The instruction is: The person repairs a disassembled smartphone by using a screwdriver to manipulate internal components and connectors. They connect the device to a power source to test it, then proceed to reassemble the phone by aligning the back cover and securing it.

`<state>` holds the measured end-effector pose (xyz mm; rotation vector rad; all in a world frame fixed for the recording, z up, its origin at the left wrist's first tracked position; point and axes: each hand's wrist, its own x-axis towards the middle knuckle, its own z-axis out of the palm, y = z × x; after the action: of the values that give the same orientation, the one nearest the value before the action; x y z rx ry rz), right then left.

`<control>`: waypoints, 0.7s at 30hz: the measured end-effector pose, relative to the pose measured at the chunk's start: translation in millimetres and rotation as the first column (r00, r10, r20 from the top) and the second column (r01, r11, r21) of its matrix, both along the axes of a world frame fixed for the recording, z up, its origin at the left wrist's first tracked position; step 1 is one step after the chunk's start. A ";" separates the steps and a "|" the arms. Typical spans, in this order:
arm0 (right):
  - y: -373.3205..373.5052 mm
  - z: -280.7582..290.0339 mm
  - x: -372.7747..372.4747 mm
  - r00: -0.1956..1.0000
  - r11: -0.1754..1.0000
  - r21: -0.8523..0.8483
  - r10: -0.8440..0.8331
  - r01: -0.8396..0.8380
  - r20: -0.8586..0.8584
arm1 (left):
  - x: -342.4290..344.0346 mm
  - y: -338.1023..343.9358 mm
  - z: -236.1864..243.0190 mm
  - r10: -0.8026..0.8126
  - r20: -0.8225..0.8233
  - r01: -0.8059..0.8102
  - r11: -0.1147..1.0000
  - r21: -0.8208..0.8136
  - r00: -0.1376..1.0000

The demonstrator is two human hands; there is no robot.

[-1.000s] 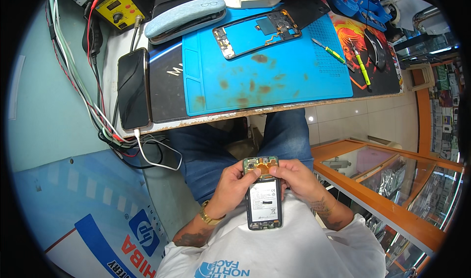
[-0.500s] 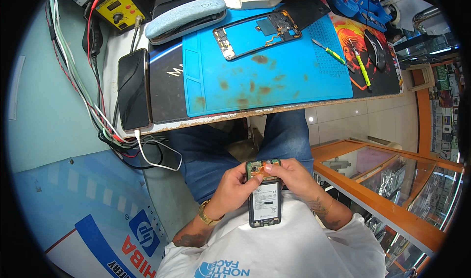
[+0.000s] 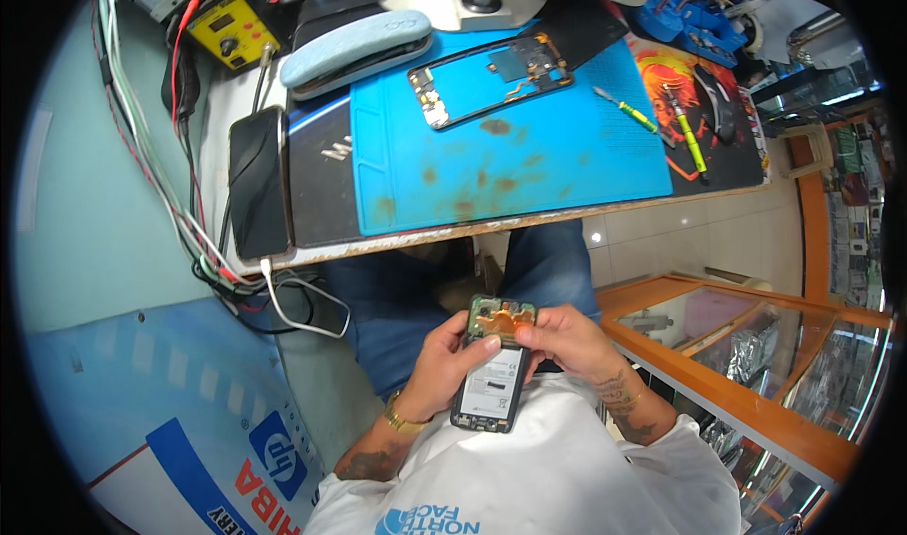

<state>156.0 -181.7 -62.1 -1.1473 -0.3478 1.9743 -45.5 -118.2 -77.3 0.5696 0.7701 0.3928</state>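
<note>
Lower end swung left, the opened smartphone (image 3: 492, 367) is above my lap (image 3: 553, 266), left hand (image 3: 444, 360) and right hand (image 3: 567, 346) fingers closed on it, its frame (image 3: 531, 72), I judge, off on the mat (image 3: 567, 162), battery (image 3: 489, 393) and circuit board (image 3: 487, 318) unremoved.

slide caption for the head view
Both hands hold an opened phone, its battery exposed, before a blue mat.
</note>
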 end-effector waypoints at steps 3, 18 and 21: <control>9.5 23.7 26.0 0.956 0.962 0.128 0.211 -0.240 0.205 | -0.2 -2.4 2.9 -0.015 0.015 0.013 0.994 0.109 1.000; 85.1 52.9 140.1 -0.441 0.871 0.393 -0.490 -0.296 0.752 | -16.2 -8.2 7.4 0.129 0.156 -0.091 0.969 -0.230 0.979; 92.6 61.1 130.8 -0.408 0.903 0.361 -0.428 -0.234 0.806 | -15.3 -8.7 12.4 0.191 0.320 -0.095 0.951 -0.293 0.928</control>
<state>286.8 -89.1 -1.0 -2.2127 -1.4077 -0.1325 -60.8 -126.9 -65.0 0.1739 0.5146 0.4982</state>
